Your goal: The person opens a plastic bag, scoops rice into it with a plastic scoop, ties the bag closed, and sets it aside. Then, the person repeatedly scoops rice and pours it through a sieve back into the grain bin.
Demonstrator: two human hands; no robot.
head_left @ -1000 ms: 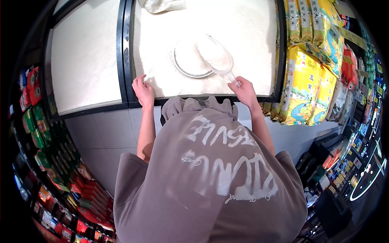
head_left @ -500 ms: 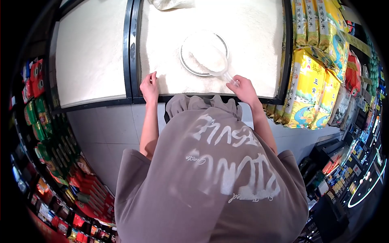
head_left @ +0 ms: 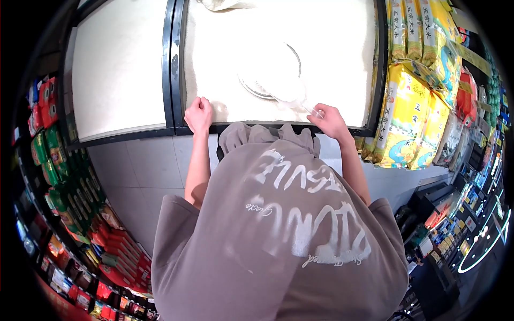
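A clear scoop (head_left: 290, 92) lies over the lower right rim of a round bowl (head_left: 299, 63), which rests in the white grain of a black-framed bin (head_left: 332, 64). My right hand (head_left: 328, 121) is closed round the scoop's handle near the bin's front edge. At the bin's front left corner is my left hand (head_left: 199, 114), its fingers curled together with nothing visible in them. White grain fills the bowl; strong glare hides part of its rim and the scoop's contents.
Another bin (head_left: 120, 69) of white grain adjoins on the left. Yellow packages (head_left: 404, 115) are stacked at the right. A pale cloth or sack (head_left: 227, 4) lies at the bin's far edge. Shelves with red and green packages (head_left: 51, 171) stand at the left.
The scoop has moved toward me, from over the bowl to its near right rim, with my right hand. My left hand's fingers have curled in. The view has shifted slightly.
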